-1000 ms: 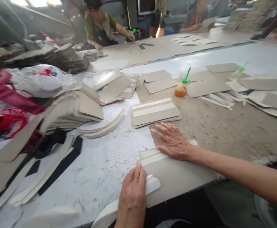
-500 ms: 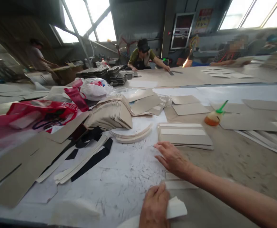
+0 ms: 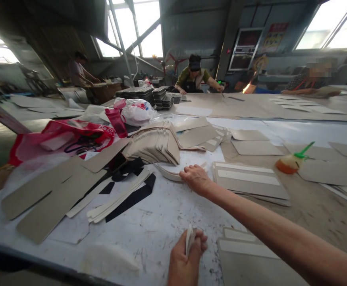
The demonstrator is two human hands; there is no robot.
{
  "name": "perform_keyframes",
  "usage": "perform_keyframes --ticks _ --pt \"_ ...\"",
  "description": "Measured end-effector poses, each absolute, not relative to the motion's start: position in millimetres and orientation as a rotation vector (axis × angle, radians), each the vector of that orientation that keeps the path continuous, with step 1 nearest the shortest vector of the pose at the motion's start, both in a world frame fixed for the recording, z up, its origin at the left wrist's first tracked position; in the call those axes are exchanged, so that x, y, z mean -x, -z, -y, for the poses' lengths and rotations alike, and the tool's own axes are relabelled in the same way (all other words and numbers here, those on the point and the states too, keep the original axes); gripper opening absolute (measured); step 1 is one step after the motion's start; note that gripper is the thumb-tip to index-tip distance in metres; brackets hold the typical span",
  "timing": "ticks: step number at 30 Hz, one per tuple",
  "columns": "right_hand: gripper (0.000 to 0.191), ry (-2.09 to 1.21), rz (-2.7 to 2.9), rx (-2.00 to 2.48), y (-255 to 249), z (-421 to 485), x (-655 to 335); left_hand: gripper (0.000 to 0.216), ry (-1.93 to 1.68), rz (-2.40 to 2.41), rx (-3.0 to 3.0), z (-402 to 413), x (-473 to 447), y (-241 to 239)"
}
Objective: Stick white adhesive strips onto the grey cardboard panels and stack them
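Your right hand [image 3: 195,180] reached just to the left of the striped board stack [image 3: 251,182], its fingers bent down onto the curved pale strips [image 3: 169,173], which lay on that same side of the stack; whether those fingers gripped or only touched the strips, I could not tell. Your left hand [image 3: 184,264], nearer to you than the stack and to its left, was closed around a small bundle of pale strips [image 3: 189,240], pinched upright between thumb and fingers. On the table [image 3: 158,222], a grey board with pale bands [image 3: 247,266] lay on your side of the stack, and the glue bottle [image 3: 289,163] leaned beyond the stack's right end
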State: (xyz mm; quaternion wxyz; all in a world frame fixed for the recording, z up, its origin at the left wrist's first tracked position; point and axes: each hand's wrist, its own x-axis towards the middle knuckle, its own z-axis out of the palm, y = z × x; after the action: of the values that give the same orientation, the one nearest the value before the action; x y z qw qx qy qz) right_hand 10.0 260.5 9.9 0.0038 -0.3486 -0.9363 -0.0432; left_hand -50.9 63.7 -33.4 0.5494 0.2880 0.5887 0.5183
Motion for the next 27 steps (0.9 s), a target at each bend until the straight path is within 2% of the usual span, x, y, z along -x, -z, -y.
perform_keyframes --ticks 7,9,12,15,19,21,24,27 --pt "0.025 0.039 2.894 1.133 -51 -225 -27 0.044 -1.341 -1.343 -0.401 -64 79 11" --pt "0.022 -0.238 2.91 1.11 -68 -197 -43 0.047 -1.4 -1.247 -0.301 -59 84 3" --pt "0.018 -0.882 2.972 1.004 -84 -151 -75 0.026 -1.417 -1.106 -0.269 -48 83 -3" --pt "0.019 -1.399 2.808 1.116 -77 -108 -112 0.042 -1.246 -1.137 -0.297 -30 67 0" --pt "0.016 -1.982 2.216 1.347 -44 -55 -151 0.046 -0.979 -1.319 -0.412 1 33 10" --pt "0.02 -2.15 1.898 1.426 -32 -36 -162 0.049 -0.898 -1.378 -0.517 9 18 10" --pt "0.026 -1.988 1.874 1.556 -27 -25 -170 0.049 -0.852 -1.392 -0.674 9 4 6" --pt "0.027 -1.439 2.265 1.694 -31 -36 -175 0.041 -0.819 -1.464 -0.891 3 3 5"
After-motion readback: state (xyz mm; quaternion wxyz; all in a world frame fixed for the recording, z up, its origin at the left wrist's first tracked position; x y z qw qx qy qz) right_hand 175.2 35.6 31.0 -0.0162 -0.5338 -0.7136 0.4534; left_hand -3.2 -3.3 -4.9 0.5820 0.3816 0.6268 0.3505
